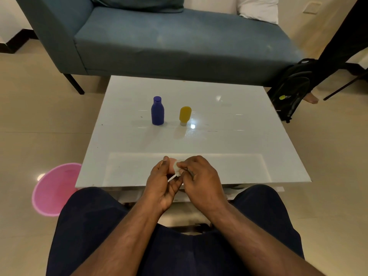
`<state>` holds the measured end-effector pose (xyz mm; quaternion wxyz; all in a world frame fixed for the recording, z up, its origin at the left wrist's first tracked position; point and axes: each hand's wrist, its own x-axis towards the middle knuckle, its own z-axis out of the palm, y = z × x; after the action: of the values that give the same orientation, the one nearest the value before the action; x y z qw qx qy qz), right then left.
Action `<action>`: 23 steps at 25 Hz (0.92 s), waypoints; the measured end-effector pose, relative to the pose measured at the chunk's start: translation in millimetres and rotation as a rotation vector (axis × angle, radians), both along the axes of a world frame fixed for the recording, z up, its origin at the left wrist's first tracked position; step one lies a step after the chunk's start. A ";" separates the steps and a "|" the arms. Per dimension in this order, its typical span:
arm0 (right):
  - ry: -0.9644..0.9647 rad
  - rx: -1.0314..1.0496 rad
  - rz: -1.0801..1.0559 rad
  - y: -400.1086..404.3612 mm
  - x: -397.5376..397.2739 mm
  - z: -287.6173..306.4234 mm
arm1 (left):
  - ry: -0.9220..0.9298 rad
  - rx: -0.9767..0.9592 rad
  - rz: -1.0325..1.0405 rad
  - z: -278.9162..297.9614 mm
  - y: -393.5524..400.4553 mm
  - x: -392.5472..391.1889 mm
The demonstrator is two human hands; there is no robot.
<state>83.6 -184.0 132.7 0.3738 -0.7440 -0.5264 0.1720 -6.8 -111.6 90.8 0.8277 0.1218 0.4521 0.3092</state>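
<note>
Both my hands meet over the near edge of the white table [229, 120]. My left hand [162, 186] holds a small pinkish object [171, 163], mostly hidden behind its fingers. My right hand [201, 179] pinches a small white piece [176, 168] against that object; a thin white strip sticks out below it. A blue bottle [157, 111] stands upright mid-table. To its right a yellow tube [185, 115] stands on its cap.
A pink bucket [53, 189] sits on the floor left of my knee. A blue-grey sofa [159, 42] stands behind the table. A black backpack [291, 90] and another person's leg and foot [311, 99] are at the right.
</note>
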 end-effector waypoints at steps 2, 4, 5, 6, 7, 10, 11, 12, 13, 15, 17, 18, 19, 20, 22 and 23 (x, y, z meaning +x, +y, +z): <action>-0.067 0.044 0.029 2.1 0.0 -5.0 | -0.058 -0.043 0.011 0.6 -0.4 -1.0; -0.108 0.063 0.008 6.5 6.8 -7.5 | -0.079 -0.071 0.017 3.8 -1.7 -0.6; -0.111 0.059 -0.014 8.0 8.8 -7.3 | -0.073 -0.075 0.023 4.8 -1.6 -0.6; -0.132 0.057 -0.015 8.1 9.0 -7.7 | -0.065 -0.075 0.032 4.7 -1.1 -0.7; -0.167 0.062 0.012 6.9 7.2 -8.2 | -0.064 -0.075 0.040 5.3 -0.8 -0.8; -0.254 0.072 0.099 3.1 6.7 -9.8 | -0.070 -0.089 0.058 5.6 0.2 -1.7; -0.220 0.066 0.060 5.0 9.7 -9.3 | -0.065 -0.086 0.056 5.1 0.3 -1.6; -0.183 0.065 0.014 7.4 12.3 -8.5 | -0.063 -0.081 0.056 5.3 0.2 -1.5; -0.176 0.071 -0.003 8.9 13.8 -8.0 | -0.065 -0.078 0.059 5.0 0.4 -1.5; -0.231 0.087 0.070 7.8 10.5 -8.2 | -0.082 -0.078 0.065 4.1 1.2 -1.2; -0.255 0.101 0.113 6.2 9.9 -9.5 | -0.093 -0.073 0.075 5.1 1.2 -1.0; -0.214 0.093 0.075 8.1 12.4 -9.2 | -0.091 -0.066 0.080 5.0 1.3 -1.0; -0.171 0.085 0.027 10.2 15.4 -9.2 | -0.090 -0.060 0.082 4.4 1.4 -0.7; -0.157 0.080 0.001 11.4 16.1 -8.4 | -0.095 -0.052 0.084 3.3 1.3 -0.8; -0.208 0.091 0.045 9.2 9.6 -9.5 | -0.118 -0.034 0.085 2.2 1.7 -1.7; -0.235 0.102 0.083 6.6 5.9 -10.0 | -0.125 -0.025 0.087 1.5 1.9 -2.2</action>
<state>89.5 -177.3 122.7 0.3394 -0.7168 -0.6049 0.0720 -9.0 -109.7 92.4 0.8416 0.0720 0.4082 0.3462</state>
